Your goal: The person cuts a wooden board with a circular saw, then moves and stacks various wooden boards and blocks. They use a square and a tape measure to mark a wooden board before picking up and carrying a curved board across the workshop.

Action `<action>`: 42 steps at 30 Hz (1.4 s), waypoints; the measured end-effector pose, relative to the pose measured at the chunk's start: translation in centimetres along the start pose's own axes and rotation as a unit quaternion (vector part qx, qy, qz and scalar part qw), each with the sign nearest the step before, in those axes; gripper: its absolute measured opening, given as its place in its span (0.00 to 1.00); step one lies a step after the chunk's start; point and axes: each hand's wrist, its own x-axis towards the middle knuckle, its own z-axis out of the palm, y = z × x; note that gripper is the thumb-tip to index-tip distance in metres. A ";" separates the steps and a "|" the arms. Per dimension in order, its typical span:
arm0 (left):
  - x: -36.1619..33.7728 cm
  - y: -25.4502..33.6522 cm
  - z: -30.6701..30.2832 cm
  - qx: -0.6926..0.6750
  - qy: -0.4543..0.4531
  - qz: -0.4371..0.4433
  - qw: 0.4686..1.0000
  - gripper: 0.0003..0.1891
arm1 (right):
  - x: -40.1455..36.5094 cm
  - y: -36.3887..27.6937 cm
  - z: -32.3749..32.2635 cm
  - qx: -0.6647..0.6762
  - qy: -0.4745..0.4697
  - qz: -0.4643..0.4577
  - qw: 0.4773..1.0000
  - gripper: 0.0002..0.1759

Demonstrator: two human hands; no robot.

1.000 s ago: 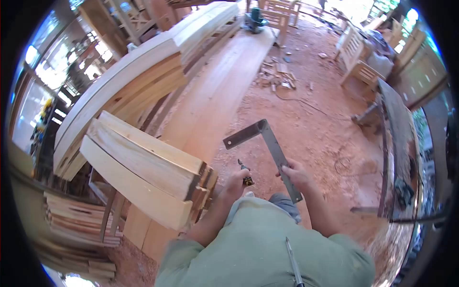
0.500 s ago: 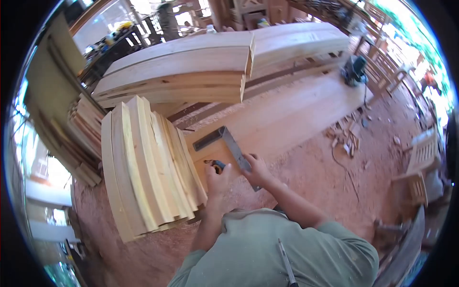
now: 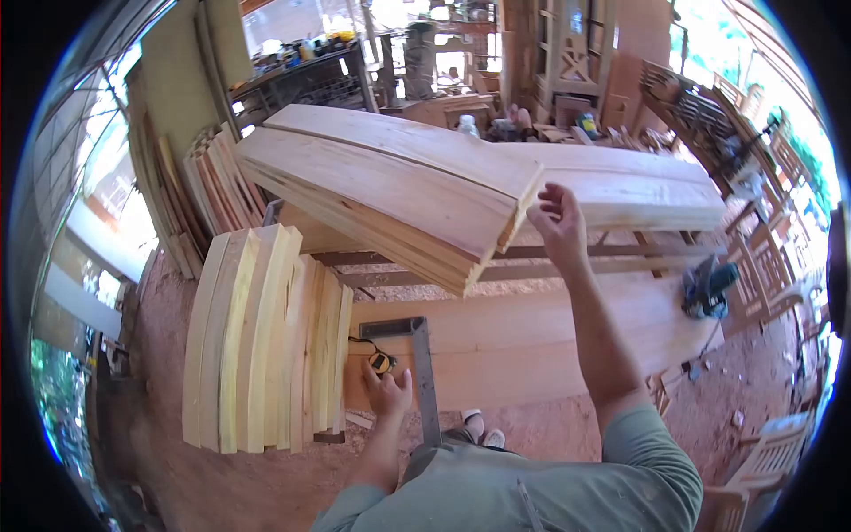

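My left hand (image 3: 388, 393) touches the yellow and black tape measure (image 3: 381, 362) on the wide flat board (image 3: 514, 350), with fingers partly spread. A metal square (image 3: 424, 363) lies on that board just right of the tape, its short arm toward the left. Nothing is in my right hand (image 3: 560, 217), raised with loosely curled, parted fingers at the right end of the stacked planks (image 3: 381, 182). Whether its fingertips touch the wood I cannot tell.
Upright curved planks (image 3: 257, 341) stand close at the left. A green power tool (image 3: 707, 288) sits at the board's right end. More planks (image 3: 629, 186) lie behind, wooden chairs (image 3: 771, 452) are at the right, and a cluttered workbench (image 3: 301, 71) is at the back.
My right hand has let go of the metal square and risen forward to the stacked planks. My left hand has lowered the tape measure onto the board. The view has tilted up.
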 end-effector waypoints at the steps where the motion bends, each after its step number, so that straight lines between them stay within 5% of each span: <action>1: 0.3 0.5 -0.4 0.002 0.002 -0.012 1.000 0.28 | 2.6 0.5 1.1 -0.019 -0.022 -0.007 1.000 0.31; 5: 1.5 0.9 0.3 -0.064 0.022 -0.081 0.994 0.26 | 12.4 2.6 6.6 -0.140 -0.057 0.008 0.989 0.37; 8: 1.0 0.7 -1.6 -0.042 0.064 -0.045 0.996 0.20 | 21.9 9.7 10.6 -0.247 -0.062 -0.121 0.959 0.44; 10: 0.9 0.3 -1.2 -0.051 0.061 -0.079 0.994 0.18 | 27.5 13.3 12.3 -0.219 -0.150 0.019 0.964 0.49; 11: 1.0 0.2 -1.0 -0.060 0.056 -0.086 0.993 0.17 | 28.5 15.0 13.2 -0.265 -0.100 -0.008 0.959 0.20; 12: 1.0 0.2 -0.8 -0.055 0.059 -0.110 0.991 0.17 | 29.4 13.7 13.3 -0.223 -0.161 0.103 0.956 0.53; 14: 0.9 0.3 -0.7 -0.054 0.078 -0.094 0.991 0.15 | 29.7 15.9 13.9 -0.157 -0.157 0.129 0.967 0.40; 18: 1.1 0.2 -0.7 -0.079 0.095 -0.082 0.989 0.16 | 30.0 17.7 15.2 -0.035 -0.259 0.162 0.952 0.38; 20: 1.1 -0.1 -0.4 -0.076 0.087 -0.084 0.990 0.16 | 28.1 15.0 14.4 -0.061 -0.225 0.102 0.967 0.31; 22: 0.9 -0.4 0.3 -0.077 0.073 -0.084 0.991 0.17 | 30.6 16.9 13.8 -0.262 -0.078 -0.011 0.962 0.24; 23: 1.0 -0.5 0.6 -0.075 0.089 -0.116 0.986 0.17 | 28.3 12.6 12.9 -0.265 0.001 -0.088 0.960 0.22; 26: -1.6 2.4 0.3 -0.072 0.122 -0.179 0.974 0.19 | 27.8 7.4 7.4 -0.157 0.029 -0.133 0.978 0.15; 28: -3.4 5.8 -1.2 -0.052 0.124 -0.209 0.969 0.22 | 28.8 6.8 1.2 -0.146 0.017 -0.330 0.932 0.12; 30: -6.5 9.4 -1.8 -0.066 0.102 -0.211 0.970 0.22 | 21.3 -2.6 -3.5 -0.069 -0.013 -0.178 0.981 0.16; 32: -9.6 11.5 -1.1 0.003 0.063 -0.223 0.973 0.23 | 19.3 -4.4 -9.3 0.023 -0.139 -0.165 0.976 0.18; 33: -9.9 12.1 -1.4 0.005 0.063 -0.224 0.972 0.23 | 18.4 -4.7 -12.8 -0.078 -0.161 -0.096 0.979 0.19; 35: -10.0 13.0 -2.5 -0.041 -0.110 -0.387 0.914 0.22 | 14.1 -4.2 -16.0 0.043 -0.285 -0.087 0.954 0.17; 36: -10.4 12.2 -1.8 -0.037 -0.111 -0.392 0.912 0.22 | 11.5 -4.2 -16.6 0.048 -0.333 -0.080 0.938 0.17; 39: -10.4 8.5 1.4 -0.091 -0.012 -0.409 0.908 0.23 | 4.2 -1.6 -14.7 0.132 -0.492 0.167 0.844 0.16; 42: -9.7 6.2 0.1 -0.075 0.048 -0.436 0.895 0.25 | -2.6 3.7 -9.2 0.125 -0.554 0.190 0.801 0.18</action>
